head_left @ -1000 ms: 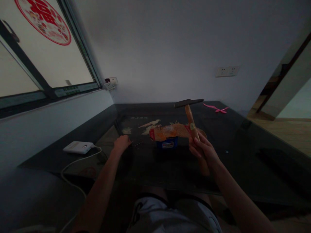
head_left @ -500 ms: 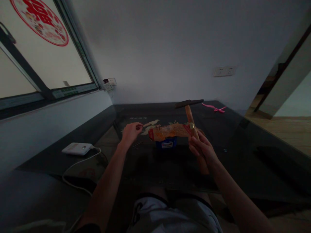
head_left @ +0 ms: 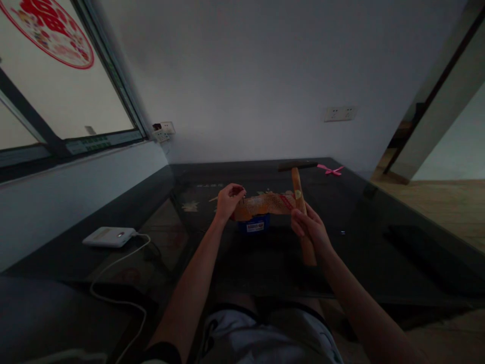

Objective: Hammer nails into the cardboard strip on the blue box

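Note:
A hammer (head_left: 298, 188) with a dark metal head and a wooden handle is upright in my right hand (head_left: 312, 226), its head raised above the table. An orange and red printed packet (head_left: 261, 205) lies across a small blue tub or box (head_left: 254, 224). My left hand (head_left: 229, 200) is at the packet's left end, thumb and fingers pinched together just above it. What the pinch holds is too small and dark to make out. My right fingers wrap the handle close beside the packet's right end.
All this rests on a dark glossy table (head_left: 276, 273). On the left lies a white power bank (head_left: 109, 236) with a white cable (head_left: 99, 275). A pink ribbon (head_left: 331, 171) lies at the back right, a dark flat object (head_left: 428, 258) at the right. Behind stands a wall (head_left: 242, 101).
My left hand has moved right, from beside the packet to over its left end, where thin upright spikes showed before. The hammer stays in my right hand, slightly more upright. The view has shifted a little.

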`<state>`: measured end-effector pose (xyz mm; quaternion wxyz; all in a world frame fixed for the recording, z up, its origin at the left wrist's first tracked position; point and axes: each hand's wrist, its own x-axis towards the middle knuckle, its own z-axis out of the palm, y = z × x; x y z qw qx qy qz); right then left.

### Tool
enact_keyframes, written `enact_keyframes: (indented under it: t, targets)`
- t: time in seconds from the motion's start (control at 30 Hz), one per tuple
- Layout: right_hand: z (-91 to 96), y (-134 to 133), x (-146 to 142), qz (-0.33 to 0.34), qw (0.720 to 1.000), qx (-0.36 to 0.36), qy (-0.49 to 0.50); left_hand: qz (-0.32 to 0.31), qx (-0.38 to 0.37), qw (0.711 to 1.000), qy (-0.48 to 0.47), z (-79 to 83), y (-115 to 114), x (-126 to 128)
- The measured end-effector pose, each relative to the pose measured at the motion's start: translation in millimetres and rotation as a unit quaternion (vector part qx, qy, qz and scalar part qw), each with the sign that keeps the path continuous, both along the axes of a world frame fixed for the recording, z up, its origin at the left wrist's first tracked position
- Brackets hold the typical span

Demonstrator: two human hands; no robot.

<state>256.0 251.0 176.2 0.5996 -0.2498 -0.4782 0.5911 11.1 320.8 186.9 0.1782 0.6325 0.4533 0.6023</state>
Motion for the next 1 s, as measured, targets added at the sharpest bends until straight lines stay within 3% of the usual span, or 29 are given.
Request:
enact_keyframes:
  t: [0.2, 0.47, 0.73, 0.9, 1.0]
  targets:
    - [0.1, 1.8, 2.2, -0.018, 1.000, 0.005, 0.005, -0.007, 0.001, 0.999, 0.042, -1.2, 1.5, -2.5]
    - [-1.9, 2.7, 2.1, 0.002, 1.000, 0.011, -0.025, -0.045, -0.050, 0.996, 0.066, -5.3, 1.4, -3.7]
    - [-1.5, -0.8, 0.0, 0.012, 0.999, 0.023, -0.046, -0.033, -0.052, 0.994, 0.091, -6.0, -1.6, -1.6]
    - [1.2, -4.0, -1.1, 0.009, 0.994, 0.037, -0.103, -0.016, -0.045, 0.992, 0.119, -4.2, -4.3, -1.0]
    - [12.6, -7.4, 1.6, 0.009, 0.983, 0.039, -0.178, -0.012, -0.050, 0.991, 0.121, -5.1, -3.6, -1.1]
